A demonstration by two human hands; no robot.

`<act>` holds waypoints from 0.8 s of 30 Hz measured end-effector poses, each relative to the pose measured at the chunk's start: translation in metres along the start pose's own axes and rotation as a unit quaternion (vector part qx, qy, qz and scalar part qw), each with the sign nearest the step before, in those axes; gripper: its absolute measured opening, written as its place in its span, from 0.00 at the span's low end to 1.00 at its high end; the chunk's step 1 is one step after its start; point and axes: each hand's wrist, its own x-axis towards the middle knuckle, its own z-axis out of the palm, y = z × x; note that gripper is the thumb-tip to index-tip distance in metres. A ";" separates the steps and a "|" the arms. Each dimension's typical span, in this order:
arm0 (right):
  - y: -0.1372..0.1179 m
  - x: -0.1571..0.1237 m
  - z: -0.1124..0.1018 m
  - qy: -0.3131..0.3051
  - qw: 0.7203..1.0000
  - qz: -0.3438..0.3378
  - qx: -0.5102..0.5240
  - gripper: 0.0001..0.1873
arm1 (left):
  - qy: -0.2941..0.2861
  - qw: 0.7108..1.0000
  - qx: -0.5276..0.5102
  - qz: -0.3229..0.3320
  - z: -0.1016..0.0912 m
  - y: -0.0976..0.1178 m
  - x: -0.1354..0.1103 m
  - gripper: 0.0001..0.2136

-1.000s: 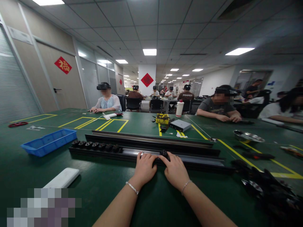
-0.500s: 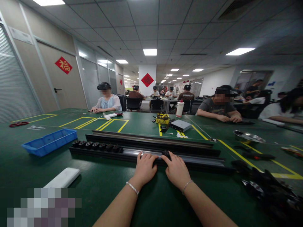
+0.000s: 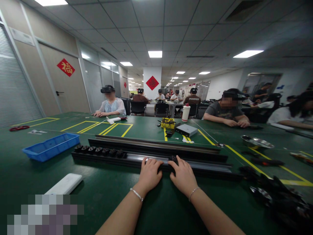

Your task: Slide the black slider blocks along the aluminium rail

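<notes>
A long black rail [image 3: 207, 167] with a pale metallic channel lies across the table in front of me. Several small black fittings [image 3: 105, 152] sit in a row in its left end. My left hand [image 3: 150, 173] grips the rail near its middle, fingers curled over the channel and thumb pointing right. Just to the right, my right hand [image 3: 182, 174] has thumb and fingers closed round a single black fitting [image 3: 173, 159] in the channel, partly covered by the fingers. Behind lies a second black rail [image 3: 156, 143], parallel to the first.
A blue tray [image 3: 52, 147] stands to the left, with a white box-like object [image 3: 65, 184] nearer me. Dark parts [image 3: 276, 195] are heaped at the right, beyond them a metal bowl [image 3: 256, 142]. A grey box [image 3: 186, 130] lies behind the rails. Other people sit round the table.
The fitting under my right hand has turned or shifted slightly, and the right fingers have moved a little with it. My left hand stays in place on the rail.
</notes>
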 end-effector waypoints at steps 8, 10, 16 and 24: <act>0.003 -0.001 -0.003 0.010 1.000 0.001 -0.028 0.25 | -0.017 1.000 0.000 -0.009 -0.002 0.001 0.001 0.15; 0.004 -0.001 -0.004 0.012 0.999 0.001 -0.033 0.24 | -0.017 1.000 -0.001 -0.007 -0.003 0.001 0.001 0.15; 0.005 -0.001 -0.005 0.013 0.999 0.012 -0.032 0.21 | -0.012 1.000 -0.004 -0.006 -0.001 0.001 0.000 0.15; 0.003 0.003 -0.008 -0.001 0.998 0.056 0.034 0.17 | -0.018 1.000 -0.001 -0.006 -0.003 0.001 0.000 0.14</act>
